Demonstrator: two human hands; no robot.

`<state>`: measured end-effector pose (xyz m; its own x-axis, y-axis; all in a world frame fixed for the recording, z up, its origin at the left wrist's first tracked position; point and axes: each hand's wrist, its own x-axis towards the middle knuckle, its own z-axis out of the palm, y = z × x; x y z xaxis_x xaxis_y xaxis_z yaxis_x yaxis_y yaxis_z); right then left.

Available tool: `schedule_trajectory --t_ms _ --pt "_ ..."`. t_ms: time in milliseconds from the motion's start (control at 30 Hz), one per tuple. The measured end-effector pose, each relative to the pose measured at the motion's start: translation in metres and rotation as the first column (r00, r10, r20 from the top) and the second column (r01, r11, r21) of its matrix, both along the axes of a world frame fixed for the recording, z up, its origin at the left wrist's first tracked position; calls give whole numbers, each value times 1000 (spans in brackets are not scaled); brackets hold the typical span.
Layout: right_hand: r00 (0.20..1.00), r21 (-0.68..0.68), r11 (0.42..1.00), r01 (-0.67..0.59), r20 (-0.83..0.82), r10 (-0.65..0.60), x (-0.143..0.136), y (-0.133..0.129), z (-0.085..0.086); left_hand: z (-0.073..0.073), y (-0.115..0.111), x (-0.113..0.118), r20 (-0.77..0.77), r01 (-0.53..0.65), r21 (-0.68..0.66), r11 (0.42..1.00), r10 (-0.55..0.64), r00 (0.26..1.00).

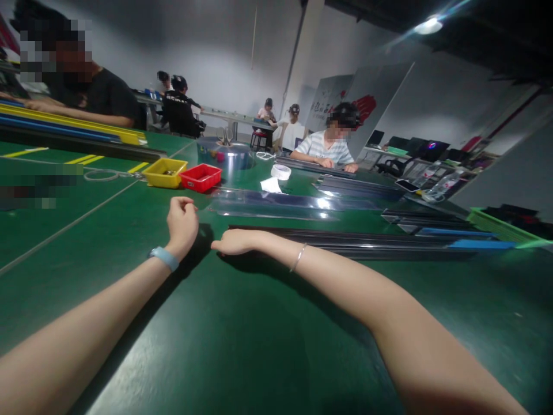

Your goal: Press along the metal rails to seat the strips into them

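My left hand, with a light blue band at the wrist, is held above the green table, its fingers curled inward; what they hold, if anything, cannot be made out. To its right, my right hand is at the left end of the long black strips, fingers bent and mostly hidden. A silver bracelet circles that forearm. Behind the hands lies a clear plastic sheet. A red bin and a yellow bin with small parts stand beyond my left hand.
A roll of white tape and a round metallic container stand farther back. Yellow and blue strips lie at the far left. A green basket is at the right. Across the table, a person in a striped shirt works.
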<state>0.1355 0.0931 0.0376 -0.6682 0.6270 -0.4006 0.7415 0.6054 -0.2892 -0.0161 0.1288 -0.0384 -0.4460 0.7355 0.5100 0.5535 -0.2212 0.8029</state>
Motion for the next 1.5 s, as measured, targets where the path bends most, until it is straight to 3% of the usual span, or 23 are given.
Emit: schedule_trajectory --t_ms 133,200,267,400,533,767,1033,1333,1500 --pt "999 135 990 -32 25 29 3 -1 -8 1 1 3 -214 58 -74 996 -73 974" --pt "1000 223 975 15 -23 -10 6 -5 -12 2 0 4 -389 87 -107 990 -123 913" --pt "993 353 929 110 -68 -92 8 -11 -16 3 -2 6 -544 102 -150 983 -168 822" --pt "982 573 798 184 -133 -132 9 -26 -23 0 -5 10 -721 96 -214 972 -224 655" --pt "979 653 732 197 -175 -107 10 -32 -25 -6 -4 11 -764 88 -284 955 -281 580" --pt "975 653 727 212 -190 -114 11 -31 -24 -8 -2 12 -762 90 -314 945 -308 569" --pt "971 674 703 225 -213 -107 17 -30 -27 -1 -4 15 -722 207 -290 934 -356 593" --pt "965 671 695 257 -149 -214 55 -36 -27 3 -6 19 -693 377 -274 885 -453 560" --pt "965 692 676 253 -126 -231 83 -46 -27 3 -8 21 -721 298 -249 922 -382 578"
